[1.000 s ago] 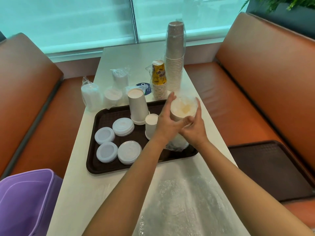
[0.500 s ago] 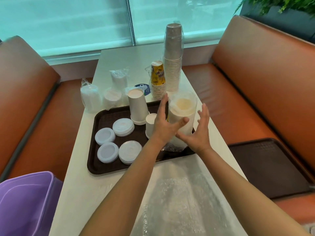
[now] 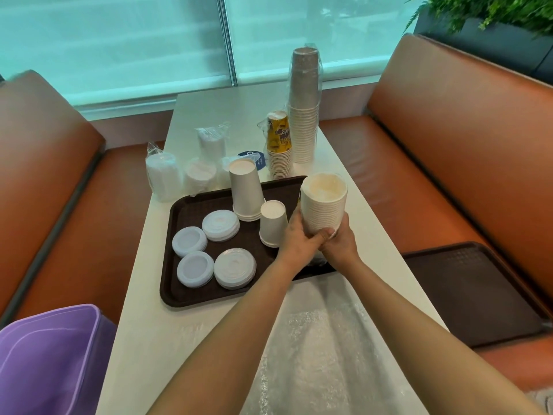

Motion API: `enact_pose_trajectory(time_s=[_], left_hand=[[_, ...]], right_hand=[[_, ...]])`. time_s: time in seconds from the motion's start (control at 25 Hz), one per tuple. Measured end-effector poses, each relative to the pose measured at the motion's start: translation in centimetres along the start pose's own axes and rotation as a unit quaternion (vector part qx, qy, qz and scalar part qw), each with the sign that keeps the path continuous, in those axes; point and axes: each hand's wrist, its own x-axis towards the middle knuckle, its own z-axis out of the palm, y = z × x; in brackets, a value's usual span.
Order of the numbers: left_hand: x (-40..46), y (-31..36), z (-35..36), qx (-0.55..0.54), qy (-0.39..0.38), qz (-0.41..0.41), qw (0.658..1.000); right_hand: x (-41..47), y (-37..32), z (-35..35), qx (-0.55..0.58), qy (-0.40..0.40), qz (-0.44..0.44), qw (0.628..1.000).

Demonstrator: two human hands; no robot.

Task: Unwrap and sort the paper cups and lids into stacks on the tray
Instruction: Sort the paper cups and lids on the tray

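– Where's the stack of white paper cups (image 3: 323, 202)?
– Over the brown tray (image 3: 191, 211), at its 3 o'clock edge.
– And the fingers?
– Left hand (image 3: 299, 239) and right hand (image 3: 341, 244) both curl round the stack's base, touching each other.

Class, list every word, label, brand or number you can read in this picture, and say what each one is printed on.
Yellow cup on top of the short stack: dark print, perhaps "...apy", too blurred to read with certainty.
Blue round sticker on the table: white marks, too small to read.
Nothing else carries legible text.
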Motion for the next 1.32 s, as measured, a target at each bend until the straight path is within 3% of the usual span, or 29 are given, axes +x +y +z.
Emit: enact_pose_trajectory(time_s=[0.28,0.44,0.6,0.68,0.8,0.96,1.16,1.32], left_hand=[[-0.5,-1.9,-0.6,0.099,-0.095,-0.071,0.988],[-0.2,0.2,-1.5,0.054,0.011,-0.005,0.998],[0.5,2.4,-1.6,0.002,0.001,0.035,0.999],[0.4,2.5,-1.3,-0.022,-0.019,0.013,0.999],[0.1,1.4,-1.3,-0.002,-0.037,-0.026,0.999],[0.0,0.2,-1.1,0.045,-0.079,-0.059,0.994],[0.1,3.1,-1.3,0.044,0.04,0.062,0.996],[0.2,6.4,-2.1,0.147,0.072,0.192,0.968]], right_hand=[[-0.2,3.5,0.6,-0.067,-0.039,0.019,0.997],[-0.5,3.4,0.4,-0.017,-0.07,-0.002,0.997],[-0.4,1.2,-0.2,-0.061,0.063,-0.107,0.99],[0.7,-0.7,-0.5,-0.009,0.087,-0.161,0.983],[0.3,-2.0,0.1,0.049,0.049,-0.109,0.992],[-0.5,-0.4,0.9,0.025,0.067,-0.032,0.997],[-0.8,2.7,1.0,0.01,-0.005,-0.008,1.0],[-0.6,3.0,0.5,-0.01,-0.003,-0.071,0.997]])
